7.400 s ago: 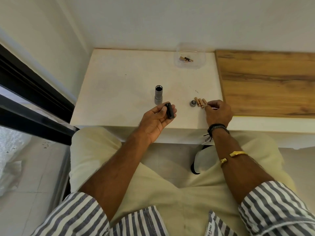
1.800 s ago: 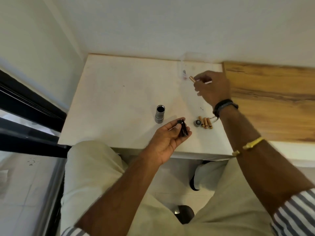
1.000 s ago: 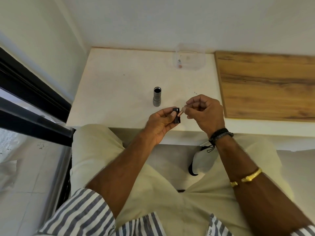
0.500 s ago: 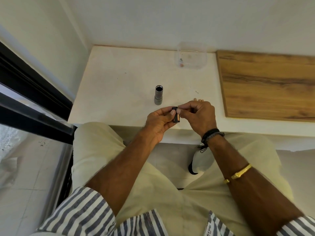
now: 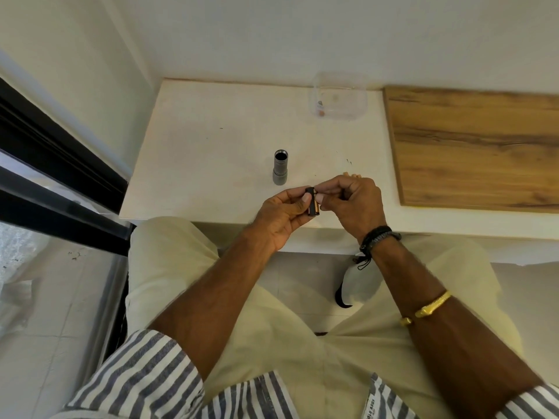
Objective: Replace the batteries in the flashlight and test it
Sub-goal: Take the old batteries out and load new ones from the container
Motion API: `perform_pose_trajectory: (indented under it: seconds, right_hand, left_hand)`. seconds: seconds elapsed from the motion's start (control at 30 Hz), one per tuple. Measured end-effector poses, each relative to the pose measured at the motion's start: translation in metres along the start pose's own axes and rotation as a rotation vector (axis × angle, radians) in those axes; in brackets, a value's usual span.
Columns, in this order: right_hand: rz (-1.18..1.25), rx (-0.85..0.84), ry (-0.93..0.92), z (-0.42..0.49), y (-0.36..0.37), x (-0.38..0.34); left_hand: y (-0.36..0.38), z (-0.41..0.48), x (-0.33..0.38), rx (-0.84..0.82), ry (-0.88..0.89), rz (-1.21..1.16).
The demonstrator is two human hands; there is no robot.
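Note:
My left hand (image 5: 281,216) grips a small black battery holder (image 5: 310,204) above the near edge of the white table (image 5: 211,152). My right hand (image 5: 352,204) pinches a copper-topped battery (image 5: 317,205) against the holder's right side. The grey flashlight body (image 5: 280,166) stands upright on the table, open end up, just beyond my left hand. The tips of the removed batteries (image 5: 351,175) peek out behind my right hand; the flashlight's end cap is hidden.
A clear plastic box (image 5: 338,98) with a small copper-coloured item inside sits at the back of the table by the wall. A wooden board (image 5: 478,146) lies on the right. A black window frame (image 5: 54,176) runs along the left.
My right hand reached to the plastic box, took a battery, and brought it back to the holder in my left hand. The battery now lies against the holder.

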State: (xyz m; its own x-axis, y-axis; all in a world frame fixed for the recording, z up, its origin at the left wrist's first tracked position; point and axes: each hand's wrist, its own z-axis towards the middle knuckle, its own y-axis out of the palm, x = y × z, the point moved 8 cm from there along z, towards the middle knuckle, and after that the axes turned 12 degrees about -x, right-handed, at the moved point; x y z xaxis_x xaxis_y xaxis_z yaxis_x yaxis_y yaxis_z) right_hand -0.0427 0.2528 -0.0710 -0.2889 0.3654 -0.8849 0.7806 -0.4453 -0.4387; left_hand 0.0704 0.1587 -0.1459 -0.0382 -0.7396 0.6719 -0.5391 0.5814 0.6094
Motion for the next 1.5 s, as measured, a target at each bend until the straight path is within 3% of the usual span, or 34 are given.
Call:
perform_pose_trajectory:
  seconds: [0.2, 0.43, 0.7, 0.9, 1.03, 1.17, 1.27, 1.5]
  right_hand:
    - [0.03, 0.039, 0.065, 0.003, -0.006, 0.008]
    - [0.242, 0.155, 0.09, 0.015, -0.015, 0.025]
    - [0.365, 0.207, 0.115, 0.049, -0.03, 0.031]
    - [0.418, 0.266, 0.098, 0.114, -0.062, 0.017]
    - [0.274, 0.283, 0.108, 0.17, -0.083, 0.005]
    - [-0.157, 0.253, 0.141, 0.22, -0.09, -0.008]
    - [-0.444, 0.161, 0.215, 0.25, -0.086, -0.01]
    - [-0.825, -0.047, 0.339, 0.28, -0.065, -0.005]
  left_hand:
    - [0.002, 0.004, -0.004, -0.02, -0.043, -0.049]
    - [0.006, 0.012, -0.007, -0.001, -0.033, -0.187]
    - [0.001, 0.026, -0.001, 0.098, 0.022, -0.16]
    - [0.005, 0.033, 0.001, 0.01, -0.019, -0.244]
    - [0.004, 0.035, -0.003, 0.037, -0.039, -0.293]
    - [0.0, 0.039, -0.007, 0.074, -0.052, -0.3]
    - [-0.002, 0.04, -0.008, 0.077, -0.056, -0.316]
    - [-0.004, 0.04, -0.006, 0.06, -0.054, -0.344]
